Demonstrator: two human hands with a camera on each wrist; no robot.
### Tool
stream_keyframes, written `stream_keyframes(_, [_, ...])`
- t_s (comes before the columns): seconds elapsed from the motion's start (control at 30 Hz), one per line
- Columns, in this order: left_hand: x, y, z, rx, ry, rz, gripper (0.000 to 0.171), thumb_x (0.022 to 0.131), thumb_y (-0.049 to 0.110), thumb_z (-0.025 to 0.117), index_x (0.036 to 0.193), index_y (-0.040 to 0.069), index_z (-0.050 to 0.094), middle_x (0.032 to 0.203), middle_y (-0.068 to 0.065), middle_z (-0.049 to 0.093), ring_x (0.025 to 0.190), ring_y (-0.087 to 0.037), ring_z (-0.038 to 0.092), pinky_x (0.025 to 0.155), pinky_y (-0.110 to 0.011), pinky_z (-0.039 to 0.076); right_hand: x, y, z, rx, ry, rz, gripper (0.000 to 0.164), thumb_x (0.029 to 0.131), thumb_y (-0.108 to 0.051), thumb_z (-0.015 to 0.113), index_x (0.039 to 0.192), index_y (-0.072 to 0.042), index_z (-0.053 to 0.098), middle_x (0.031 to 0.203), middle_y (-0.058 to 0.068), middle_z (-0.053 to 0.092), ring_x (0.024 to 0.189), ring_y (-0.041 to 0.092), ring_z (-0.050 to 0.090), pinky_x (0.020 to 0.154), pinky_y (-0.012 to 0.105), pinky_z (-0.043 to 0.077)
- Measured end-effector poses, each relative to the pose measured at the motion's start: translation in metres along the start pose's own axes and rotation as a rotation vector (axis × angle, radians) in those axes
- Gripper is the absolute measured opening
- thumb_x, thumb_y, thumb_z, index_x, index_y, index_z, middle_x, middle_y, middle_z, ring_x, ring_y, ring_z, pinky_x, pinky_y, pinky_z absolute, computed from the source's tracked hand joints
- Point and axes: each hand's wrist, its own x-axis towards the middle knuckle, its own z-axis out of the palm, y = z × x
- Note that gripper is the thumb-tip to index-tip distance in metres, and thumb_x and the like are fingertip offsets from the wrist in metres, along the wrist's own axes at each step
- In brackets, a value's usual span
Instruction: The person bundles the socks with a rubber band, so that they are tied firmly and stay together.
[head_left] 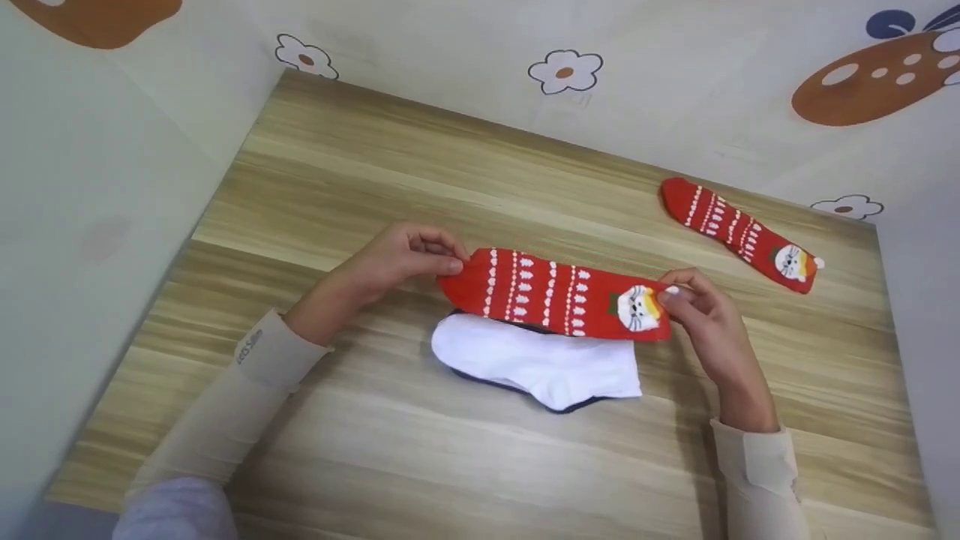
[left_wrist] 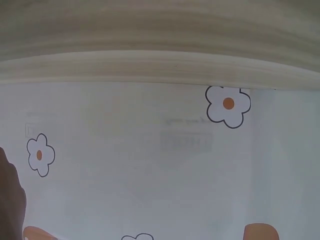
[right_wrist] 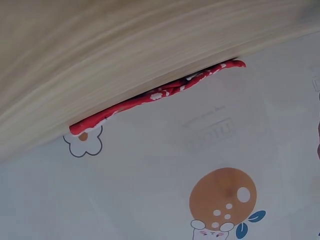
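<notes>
Red cat-face sock (head_left: 551, 294) held out by both ends above a white one

The red sock spans the middle of the counter (head_left: 360, 457), its rounded toe to the left and its cuff, with the cat face, to the right. The left-hand grip (head_left: 409, 262) pinches the toe end between thumb and fingers; the right-hand grip (head_left: 705, 311) pinches the cuff corner beside the face. Holding it at opposite ends probably keeps the fabric straight and the pattern facing up.

Its near edge overlaps the white sock (head_left: 525, 360) in the head view; whether the two touch, I cannot tell. Both run the same way, toes left, which looks like deliberate lining up. Under the white sock shows the rim of a dark item (head_left: 574, 406), perhaps another sock, apparently stacked beneath it.

A second red sock (head_left: 750, 236) of like pattern lies apart at the far right, close to the flower-printed wall (head_left: 465, 45), perhaps to leave room for handling the first. The right wrist view shows it edge-on along the wall; neither wrist view shows the pinches themselves.
</notes>
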Motion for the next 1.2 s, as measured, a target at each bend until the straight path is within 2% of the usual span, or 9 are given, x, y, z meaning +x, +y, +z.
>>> stream_keyframes(0.23, [-0.006, -0.001, 0.001, 0.031, -0.085, -0.059, 0.019, 0.093, 0.016, 0.075, 0.109, 0.006, 0.076, 0.106, -0.005, 0.076, 0.096, -0.021, 0.071, 0.084, -0.032, 0.062, -0.012, 0.004, -0.001, -0.059, -0.038, 0.025, 0.022, 0.105, -0.019, 0.06, 0.12, -0.003, 0.059, 0.102, -0.002, 0.076, 0.097, 0.011, 0.07, 0.088, 0.022, 0.058])
stream_keyframes(0.43, [-0.008, -0.002, 0.0, 0.048, -0.227, -0.063, 0.015, 0.092, 0.012, 0.075, 0.104, 0.003, 0.075, 0.094, -0.001, 0.078, 0.077, -0.014, 0.067, 0.071, -0.026, 0.059, -0.019, 0.007, -0.003, -0.076, -0.091, 0.03, 0.024, 0.104, -0.016, 0.06, 0.121, 0.001, 0.058, 0.106, 0.001, 0.076, 0.1, 0.015, 0.07, 0.088, 0.023, 0.058])
stream_keyframes(0.57, [-0.009, -0.004, -0.002, 0.05, -0.327, -0.1, 0.022, 0.093, 0.012, 0.075, 0.112, 0.001, 0.072, 0.085, -0.001, 0.076, 0.067, -0.014, 0.064, 0.067, -0.026, 0.058, -0.023, 0.008, -0.004, -0.114, -0.154, 0.046, 0.024, 0.105, -0.016, 0.059, 0.122, 0.001, 0.056, 0.108, 0.001, 0.076, 0.104, 0.015, 0.068, 0.089, 0.023, 0.057])
stream_keyframes(0.7, [-0.011, -0.004, -0.004, 0.069, -0.38, -0.147, 0.034, 0.093, 0.014, 0.075, 0.124, 0.004, 0.066, 0.08, -0.001, 0.074, 0.066, -0.013, 0.063, 0.067, -0.025, 0.058, -0.025, 0.01, -0.004, -0.138, -0.232, 0.081, 0.024, 0.105, -0.016, 0.059, 0.122, 0.0, 0.055, 0.113, 0.003, 0.075, 0.108, 0.019, 0.068, 0.09, 0.025, 0.057])
stream_keyframes(0.87, [-0.013, -0.002, -0.006, 0.091, -0.467, -0.191, 0.039, 0.094, 0.013, 0.073, 0.131, 0.008, 0.06, 0.08, -0.002, 0.074, 0.066, -0.014, 0.066, 0.07, -0.025, 0.059, -0.026, 0.011, -0.005, -0.144, -0.317, 0.092, 0.022, 0.103, -0.014, 0.061, 0.121, -0.001, 0.055, 0.118, 0.006, 0.073, 0.11, 0.022, 0.069, 0.089, 0.028, 0.059])
stream_keyframes(0.9, [-0.013, -0.002, -0.007, 0.096, -0.487, -0.198, 0.04, 0.095, 0.013, 0.073, 0.132, 0.008, 0.059, 0.079, -0.002, 0.074, 0.065, -0.014, 0.066, 0.07, -0.025, 0.059, -0.026, 0.011, -0.005, -0.139, -0.336, 0.086, 0.022, 0.103, -0.012, 0.061, 0.121, -0.001, 0.055, 0.117, 0.007, 0.073, 0.108, 0.022, 0.069, 0.086, 0.028, 0.059])
stream_keyframes(1.0, [-0.013, -0.003, -0.007, 0.112, -0.541, -0.223, 0.044, 0.095, 0.013, 0.072, 0.136, 0.011, 0.055, 0.078, -0.002, 0.074, 0.063, -0.015, 0.066, 0.068, -0.025, 0.058, -0.026, 0.012, -0.005, -0.126, -0.388, 0.07, 0.022, 0.102, -0.01, 0.061, 0.12, 0.0, 0.055, 0.109, 0.009, 0.073, 0.089, 0.021, 0.07, 0.075, 0.028, 0.059])
stream_keyframes(1.1, [-0.012, -0.006, -0.006, 0.142, -0.576, -0.246, 0.049, 0.096, 0.013, 0.072, 0.14, 0.014, 0.051, 0.079, -0.003, 0.075, 0.061, -0.015, 0.065, 0.066, -0.024, 0.057, -0.024, 0.015, -0.004, -0.129, -0.422, 0.082, 0.023, 0.102, -0.011, 0.063, 0.12, 0.0, 0.055, 0.101, 0.009, 0.074, 0.07, 0.021, 0.066, 0.065, 0.028, 0.058])
stream_keyframes(1.2, [-0.012, -0.008, -0.005, 0.175, -0.584, -0.273, 0.053, 0.095, 0.014, 0.072, 0.143, 0.016, 0.049, 0.08, -0.004, 0.075, 0.061, -0.015, 0.066, 0.066, -0.024, 0.057, -0.023, 0.017, -0.002, -0.14, -0.434, 0.125, 0.024, 0.101, -0.014, 0.065, 0.12, -0.003, 0.056, 0.101, 0.009, 0.075, 0.066, 0.019, 0.064, 0.064, 0.027, 0.057])
